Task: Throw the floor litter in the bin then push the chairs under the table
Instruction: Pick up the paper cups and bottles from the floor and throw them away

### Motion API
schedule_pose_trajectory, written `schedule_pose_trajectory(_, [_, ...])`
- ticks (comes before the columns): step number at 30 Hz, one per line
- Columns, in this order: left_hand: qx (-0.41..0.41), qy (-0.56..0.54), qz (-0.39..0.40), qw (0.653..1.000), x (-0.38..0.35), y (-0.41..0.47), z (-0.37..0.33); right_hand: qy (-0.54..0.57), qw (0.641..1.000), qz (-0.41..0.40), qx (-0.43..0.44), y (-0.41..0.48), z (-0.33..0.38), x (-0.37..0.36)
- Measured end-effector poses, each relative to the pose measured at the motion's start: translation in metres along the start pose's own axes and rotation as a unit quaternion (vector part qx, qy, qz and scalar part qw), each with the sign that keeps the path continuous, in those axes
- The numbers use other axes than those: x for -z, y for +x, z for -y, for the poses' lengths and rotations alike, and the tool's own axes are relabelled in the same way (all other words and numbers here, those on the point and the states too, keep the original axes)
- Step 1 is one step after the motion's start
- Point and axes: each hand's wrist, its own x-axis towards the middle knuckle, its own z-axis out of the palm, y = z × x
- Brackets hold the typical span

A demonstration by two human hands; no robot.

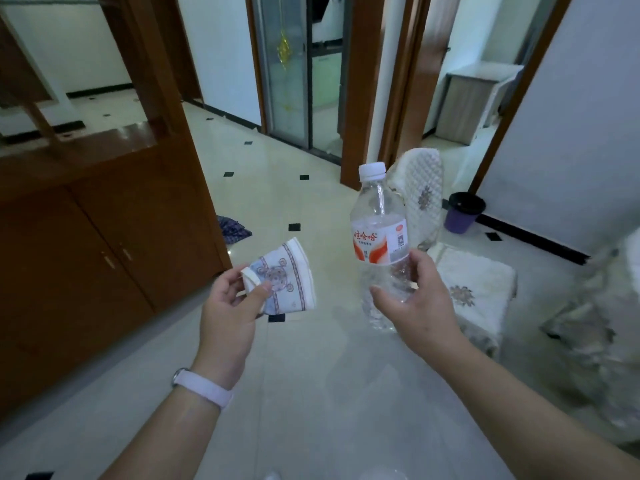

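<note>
Both hands up in front, each holding litter. Left hand [228, 306]: fingers curled round a crushed paper cup [284, 275], thumb pressed on its patterned side, rim end pointing right and down. Pale band [204, 388] on that wrist. Right hand [419, 306]: fingers and thumb wrapped round the lower half of a clear plastic bottle [379, 230], held roughly upright, tilted slightly left. White cap [372, 170] on, red-and-white label [379, 245] just above the grip. Looks empty or near empty, can't tell for sure. Cup and bottle are apart, not touching. Bin [464, 213]: purple, black liner, on the floor against the right-hand white wall [571, 133], beyond the bottle and to the right, well apart from both hands. Chair [474, 289] with white quilted cover sits between the right hand and the bin, its backrest showing behind the bottle; seat just right of the right hand. Second covered chair [606, 341] at the right edge, blurred, detail unclear. Left side: brown wooden cabinet [104, 237] with two doors. Dark blue cloth [233, 230] lies on the floor at the cabinet's far corner. Floor [311, 375] is glossy pale tile with small black insets. Glass sliding door [294, 81] straight ahead, brown-framed doorways to its right.
</note>
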Motion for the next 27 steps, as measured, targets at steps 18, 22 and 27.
schedule_pose_trajectory(18, [0.036,0.033,0.123,0.991,-0.1,0.335,0.021,-0.018,0.992,-0.108,-0.057,0.277,-0.051,-0.098])
schedule_pose_trajectory(22, [0.045,0.054,0.099,0.993,-0.138,0.413,0.032,0.01,0.992,-0.105,-0.066,0.368,-0.088,-0.112])
schedule_pose_trajectory(27, [0.045,0.064,0.105,0.991,-0.207,0.501,0.02,0.039,0.991,-0.1,-0.076,0.479,-0.112,-0.106])
